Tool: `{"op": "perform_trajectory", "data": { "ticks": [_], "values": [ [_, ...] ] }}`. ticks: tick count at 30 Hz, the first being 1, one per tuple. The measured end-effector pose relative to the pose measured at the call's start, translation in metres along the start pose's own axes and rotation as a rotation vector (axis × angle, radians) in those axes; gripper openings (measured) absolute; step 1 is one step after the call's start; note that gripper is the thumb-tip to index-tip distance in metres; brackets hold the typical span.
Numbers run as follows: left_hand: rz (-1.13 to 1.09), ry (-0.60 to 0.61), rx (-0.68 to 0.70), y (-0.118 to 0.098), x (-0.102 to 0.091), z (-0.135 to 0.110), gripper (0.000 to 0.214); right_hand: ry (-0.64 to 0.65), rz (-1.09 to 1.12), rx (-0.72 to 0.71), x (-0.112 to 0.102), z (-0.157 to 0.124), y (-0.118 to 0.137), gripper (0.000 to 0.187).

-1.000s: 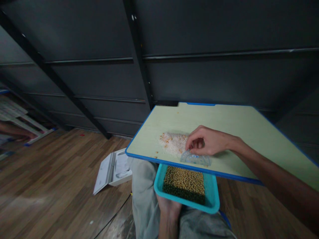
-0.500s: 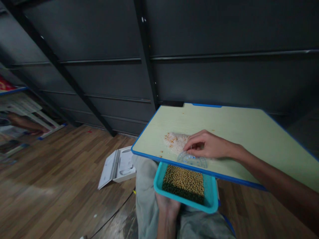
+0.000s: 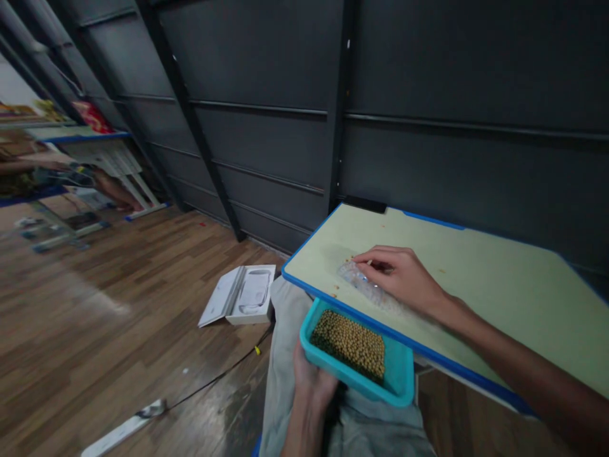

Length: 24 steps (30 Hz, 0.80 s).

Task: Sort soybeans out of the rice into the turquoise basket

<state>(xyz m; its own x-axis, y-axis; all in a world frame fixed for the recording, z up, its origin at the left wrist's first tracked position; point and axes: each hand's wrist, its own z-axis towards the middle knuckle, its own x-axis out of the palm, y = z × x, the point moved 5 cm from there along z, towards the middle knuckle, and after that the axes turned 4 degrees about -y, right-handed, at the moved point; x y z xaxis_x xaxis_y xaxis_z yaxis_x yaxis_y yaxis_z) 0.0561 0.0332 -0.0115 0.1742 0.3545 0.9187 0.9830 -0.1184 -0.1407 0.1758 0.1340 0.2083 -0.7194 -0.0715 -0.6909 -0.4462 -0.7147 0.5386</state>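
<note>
Well to the left of the desk (image 3: 499, 285), a person's leg (image 3: 111, 187) shows by another table (image 3: 78, 134) with a red bag (image 3: 95, 117) on it. A white strip (image 3: 118, 435) lies on the floor, left of the desk and nearer the viewer; a black cable (image 3: 219, 376) runs from it toward the desk. Near the desk's left end, on the floor, a white box (image 3: 254, 295) lies open.

The left hand (image 3: 314, 377) is under the tray (image 3: 398, 368), below the desk's near edge; its fingers are hidden, so I cannot tell whether they are spread or closed. The tray holds beans (image 3: 356, 343), tan with a dark green band along their near side. A few yellow grains (image 3: 335, 289) lie near the desk's left end, and a black slab (image 3: 365, 204) is at its far left corner.

The clear protractor (image 3: 368, 289) is on the desk, toward the near edge. The right hand (image 3: 404, 273) pinches the protractor's far side between thumb and fingertips. Behind the desk stands a dark wall (image 3: 476, 178).
</note>
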Motion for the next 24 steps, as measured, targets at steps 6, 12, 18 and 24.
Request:
{"op": "perform_trajectory", "data": {
  "ticks": [6, 12, 18, 24],
  "values": [
    [-0.032, 0.031, -0.031, -0.005, -0.002, 0.0, 0.037, 0.048, -0.055, -0.014, 0.021, 0.014, 0.002, 0.02],
    [-0.074, 0.054, 0.005, -0.009, -0.002, 0.0, 0.038, 0.127, 0.039, -0.043, 0.033, 0.01, 0.006, 0.019],
    [-0.077, 0.071, -0.015, -0.008, 0.001, 0.0, 0.039, 0.053, 0.076, -0.017, 0.018, 0.01, -0.001, 0.019],
    [-0.06, 0.033, 0.0, -0.008, 0.004, -0.002, 0.039, -0.057, 0.058, 0.014, 0.005, 0.007, -0.008, 0.018]
  ]
}}
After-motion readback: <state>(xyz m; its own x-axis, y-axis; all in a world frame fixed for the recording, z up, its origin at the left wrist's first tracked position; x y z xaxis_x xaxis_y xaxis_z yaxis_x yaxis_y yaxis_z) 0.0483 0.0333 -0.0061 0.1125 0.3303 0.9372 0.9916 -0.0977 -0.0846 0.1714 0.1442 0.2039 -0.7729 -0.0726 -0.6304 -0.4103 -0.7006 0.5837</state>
